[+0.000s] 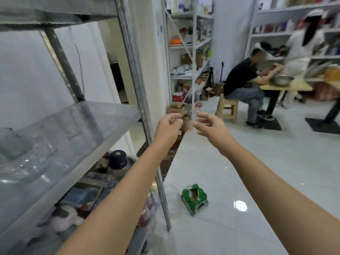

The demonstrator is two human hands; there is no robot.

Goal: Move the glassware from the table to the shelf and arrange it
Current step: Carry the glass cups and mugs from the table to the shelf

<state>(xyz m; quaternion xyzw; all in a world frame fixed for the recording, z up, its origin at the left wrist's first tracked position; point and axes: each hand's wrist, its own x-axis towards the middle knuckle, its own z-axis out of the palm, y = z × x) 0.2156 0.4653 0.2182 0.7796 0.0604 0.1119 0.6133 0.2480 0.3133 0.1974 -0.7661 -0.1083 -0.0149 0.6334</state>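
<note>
1. While both arms are reaching forward into the open room, the left hand (170, 124) is curling loosely with fingers half bent, and the right hand (209, 126) is spreading open; neither one is holding anything.
2. Several pieces of glassware (27, 155) are sitting on the middle board of the metal shelf (103, 144) at the left side: a wide clear jug or bowl in front, and some glasses behind it, with a darker green glass at the far left. The picture is blurred, so I cannot count them exactly.
3. No glassware is showing in the hands, and the table it comes from is not clearly in view. I am judging that the person is going away from the shelf to bring the next piece.
4. To do this step well, the person should be watching the floor, because a torn green box (195, 199) is lying just beside the shelf leg (161, 190), near the walking path. The next glass should be taken with a full hand around its body, not by the rim.
5. Other people (242, 81) are sitting at a wooden table (287, 86) far to the right.
6. About writing: no brand or label is readable anywhere; everything is too blurred.
</note>
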